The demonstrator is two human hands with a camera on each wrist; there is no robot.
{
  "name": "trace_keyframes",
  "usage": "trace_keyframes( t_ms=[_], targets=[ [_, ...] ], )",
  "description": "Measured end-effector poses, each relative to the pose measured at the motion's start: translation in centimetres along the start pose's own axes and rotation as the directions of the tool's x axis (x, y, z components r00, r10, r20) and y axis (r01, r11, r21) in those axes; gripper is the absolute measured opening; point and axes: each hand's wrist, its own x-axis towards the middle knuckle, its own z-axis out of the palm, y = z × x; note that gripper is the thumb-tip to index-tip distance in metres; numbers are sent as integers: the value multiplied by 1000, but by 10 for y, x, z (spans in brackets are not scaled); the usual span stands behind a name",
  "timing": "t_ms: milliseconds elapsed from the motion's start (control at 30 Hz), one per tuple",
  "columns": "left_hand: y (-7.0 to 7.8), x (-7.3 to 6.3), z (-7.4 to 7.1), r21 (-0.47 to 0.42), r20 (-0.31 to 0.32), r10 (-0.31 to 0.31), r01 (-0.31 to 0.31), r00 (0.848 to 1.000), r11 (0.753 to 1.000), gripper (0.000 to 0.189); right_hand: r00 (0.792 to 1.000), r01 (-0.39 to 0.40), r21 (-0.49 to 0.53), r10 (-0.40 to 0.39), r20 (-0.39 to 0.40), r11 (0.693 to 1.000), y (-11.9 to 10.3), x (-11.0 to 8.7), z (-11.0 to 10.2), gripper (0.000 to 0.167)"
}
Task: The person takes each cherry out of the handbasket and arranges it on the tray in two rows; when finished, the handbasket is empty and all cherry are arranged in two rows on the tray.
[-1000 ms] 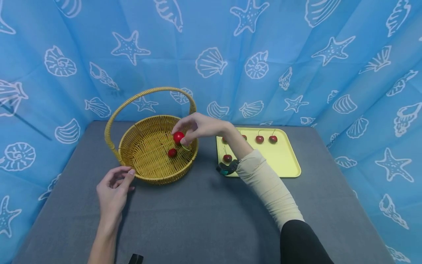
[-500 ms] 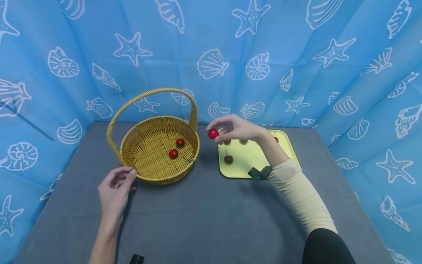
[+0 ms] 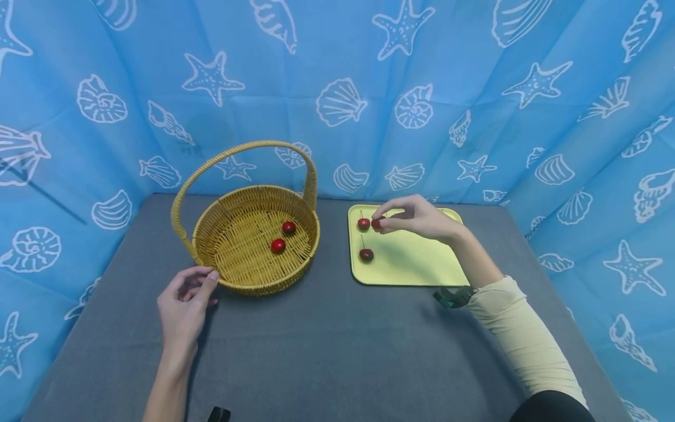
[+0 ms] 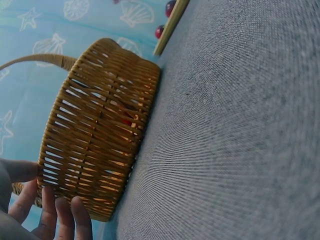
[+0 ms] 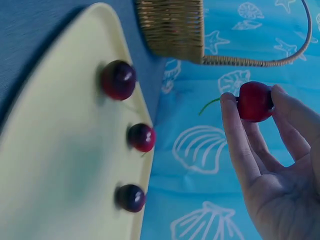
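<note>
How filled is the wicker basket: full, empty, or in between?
Nearly empty: in the head view, only two cherries lie in the wicker basket, and most of its woven bottom is bare.

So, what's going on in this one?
Someone's right hand pinches a cherry by the yellow tray, the fruit held up off its surface. The left hand holds the basket by its rim. Two cherries lie in the basket, and at least three more cherries sit on the tray.
</note>
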Motion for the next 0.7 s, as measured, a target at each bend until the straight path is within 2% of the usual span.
trace_keyframes(
  t_ms=[167,300,433,700],
  targets=[
    [0,0,-1,-6,11,-3,3,1000,1000,26,999,-47,-55,46,-20,997,12,-16,-1,31],
    [0,0,-2,-16,17,0,1,1000,1000,27,999,-31,-134,28,-18,991,26,-24,3,36],
    [0,0,-2,-18,21,3,-2,1000,1000,28,999,-7,-212,0,-32,977,40,-28,9,40],
    [-1,-1,-1,-2,8,9,-9,1000,1000,26,997,-55,-269,40,-63,961,65,-31,17,37]
  ],
)
